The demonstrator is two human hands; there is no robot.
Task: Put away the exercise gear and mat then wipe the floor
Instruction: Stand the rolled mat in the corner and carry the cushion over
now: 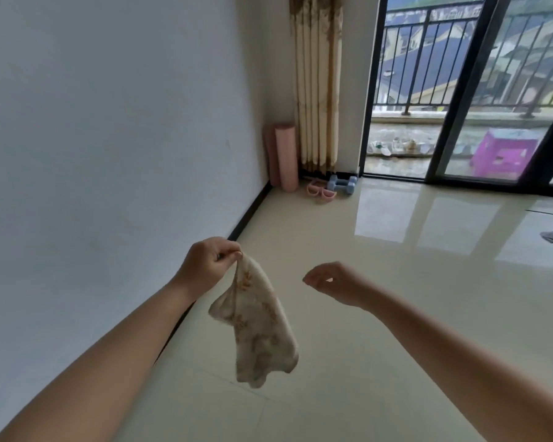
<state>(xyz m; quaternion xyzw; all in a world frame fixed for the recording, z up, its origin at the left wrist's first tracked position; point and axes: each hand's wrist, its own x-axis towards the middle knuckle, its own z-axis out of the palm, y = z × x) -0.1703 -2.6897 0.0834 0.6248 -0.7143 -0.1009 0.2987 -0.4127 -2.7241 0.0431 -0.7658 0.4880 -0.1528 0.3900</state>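
Pink rolled mat [286, 156] upright beside curtain [316, 81]; dumbbells [342, 184] near.

This is a room in a home, most likely a flat set high in a building: glossy cream floor tiles [380, 282] meet a plain white wall [109, 122] with a dark skirting board [249, 212], and a patterned beige curtain [316, 81] hangs beside dark-framed sliding glass doors [454, 90]. Beyond the glass, a balcony with a metal railing [428, 59] looks over rooftops, with a purple plastic stool [502, 154] on it. In the corner stand a rolled pink mat [284, 154], blue dumbbells [342, 184] and a pink grip piece [320, 190].
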